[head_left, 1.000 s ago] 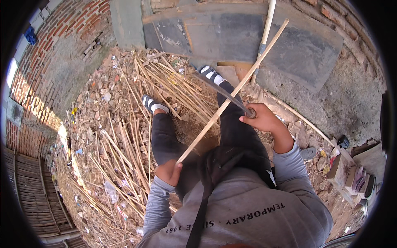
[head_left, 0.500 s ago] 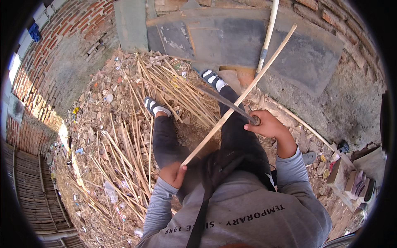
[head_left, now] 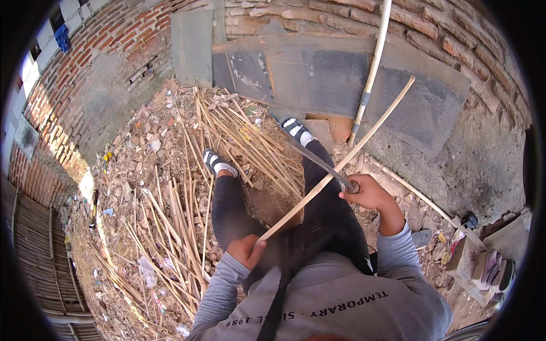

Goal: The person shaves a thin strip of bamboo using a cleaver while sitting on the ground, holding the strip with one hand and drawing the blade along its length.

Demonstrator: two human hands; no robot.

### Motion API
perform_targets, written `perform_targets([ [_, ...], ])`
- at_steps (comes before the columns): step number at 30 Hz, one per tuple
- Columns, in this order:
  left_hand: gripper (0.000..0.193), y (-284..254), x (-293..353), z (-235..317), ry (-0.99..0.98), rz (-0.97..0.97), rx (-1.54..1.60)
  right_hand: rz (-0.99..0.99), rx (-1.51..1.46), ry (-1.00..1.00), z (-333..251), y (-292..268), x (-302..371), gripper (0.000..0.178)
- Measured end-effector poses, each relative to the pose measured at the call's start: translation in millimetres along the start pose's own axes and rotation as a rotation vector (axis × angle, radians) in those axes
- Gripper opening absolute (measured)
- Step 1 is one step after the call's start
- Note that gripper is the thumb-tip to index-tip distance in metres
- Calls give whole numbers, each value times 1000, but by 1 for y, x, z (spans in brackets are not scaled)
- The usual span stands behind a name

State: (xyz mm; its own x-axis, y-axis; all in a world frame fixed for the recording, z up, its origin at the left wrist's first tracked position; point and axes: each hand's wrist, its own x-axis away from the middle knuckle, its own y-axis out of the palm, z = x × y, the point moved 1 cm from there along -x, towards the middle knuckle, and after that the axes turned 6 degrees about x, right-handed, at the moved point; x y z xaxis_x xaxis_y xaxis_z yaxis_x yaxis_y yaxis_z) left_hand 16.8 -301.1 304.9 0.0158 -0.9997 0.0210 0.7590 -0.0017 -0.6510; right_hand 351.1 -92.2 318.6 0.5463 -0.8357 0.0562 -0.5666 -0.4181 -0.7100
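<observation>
My left hand (head_left: 245, 251) is closed round the near end of a long split bamboo strip (head_left: 380, 126), which slants away from my lap to the far right. My right hand (head_left: 371, 196) grips the dark handle of a machete (head_left: 318, 159). Its long blade points to the far left and crosses the strip over my right thigh; I cannot tell how deep the edge touches. Between and beyond my feet lies a pile of bamboo strips (head_left: 250, 131), and a second heap of strips (head_left: 179, 227) spreads to my left.
Dark sheet panels (head_left: 324, 65) lean on the brick wall ahead, with a pale pole (head_left: 372, 74) upright before them. Rubble and litter (head_left: 133, 182) cover the ground at left. Sandals (head_left: 492, 273) sit on a ledge at right, near a thin pole (head_left: 412, 187) along the wall.
The whole view has shifted, so the scene sits a little lower in the picture. Both hands keep their holds, and the machete still crosses the strip at nearly the same place.
</observation>
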Motion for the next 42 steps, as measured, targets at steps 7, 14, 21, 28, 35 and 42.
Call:
perform_targets([
  [7, 32, 2, 0, 5, 20, -33, 22, -121, 198, -112, -38, 2, 9, 35],
  [14, 29, 1, -4, 13, 41, -21, 39, -79, 75, -108, -23, -1, 2, 36],
  [21, 31, 4, 0, 7, 65, 21, 25, -49, 217, -119, -31, 7, 10, 34],
  [28, 30, 3, 5, -3, 59, 89, 20, 32, 85, -26, -23, -16, 10, 31],
  [35, 29, 4, -1, 4, 41, 71, 54, 62, 223, -132, -32, -4, 10, 31],
  [42, 30, 0, 0, 2, 49, 47, 16, 41, 126, -96, -23, -14, 6, 32],
])
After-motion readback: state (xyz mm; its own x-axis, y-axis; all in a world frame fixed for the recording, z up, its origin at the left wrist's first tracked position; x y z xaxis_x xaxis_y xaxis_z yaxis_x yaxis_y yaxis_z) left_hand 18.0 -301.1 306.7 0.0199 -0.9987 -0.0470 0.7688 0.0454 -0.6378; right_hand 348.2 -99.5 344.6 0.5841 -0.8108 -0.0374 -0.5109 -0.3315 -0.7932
